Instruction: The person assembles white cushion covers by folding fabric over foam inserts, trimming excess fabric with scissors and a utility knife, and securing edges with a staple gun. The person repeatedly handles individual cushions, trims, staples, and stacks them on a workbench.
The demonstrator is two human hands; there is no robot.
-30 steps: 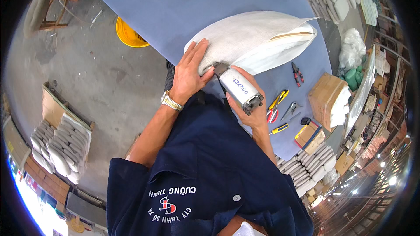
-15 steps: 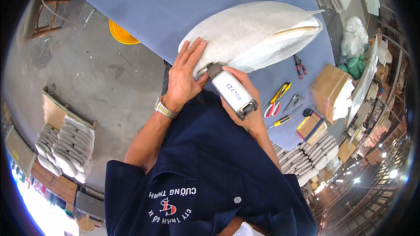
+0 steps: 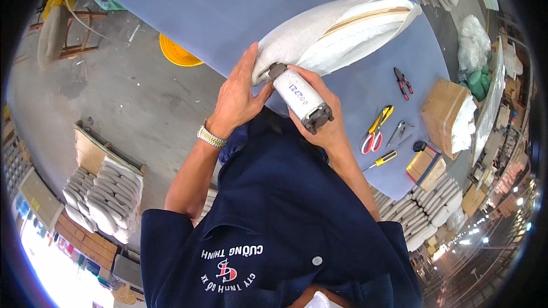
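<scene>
A padded seat (image 3: 291, 37) in pale grey fabric is tipped up on edge on the blue-covered table, its wooden rim and white underside showing toward the right. My left hand (image 3: 238, 97) grips its near left end, fingers stretched along the outside and thumb close to the tool's nose. In my right hand (image 3: 328, 105) is a white staple gun (image 3: 298, 92) with dark ends. Its nose touches the fabric at the near left edge of the seat. My right fingers wrap round the gun's body and are partly hidden beneath it.
To the right on the blue table (image 3: 228, 5) lie pliers (image 3: 403, 83), scissors (image 3: 372, 141), a yellow-handled cutter (image 3: 386, 116), a screwdriver (image 3: 381, 160) and a cardboard box (image 3: 448, 114). A yellow basin (image 3: 178, 51) is by the left table edge. Stacked pads (image 3: 108, 197) stand lower left.
The seat has tilted further up, showing more of its wooden rim and white underside. My left fingers have slid from its top face to its left side. The staple gun stays at the edge.
</scene>
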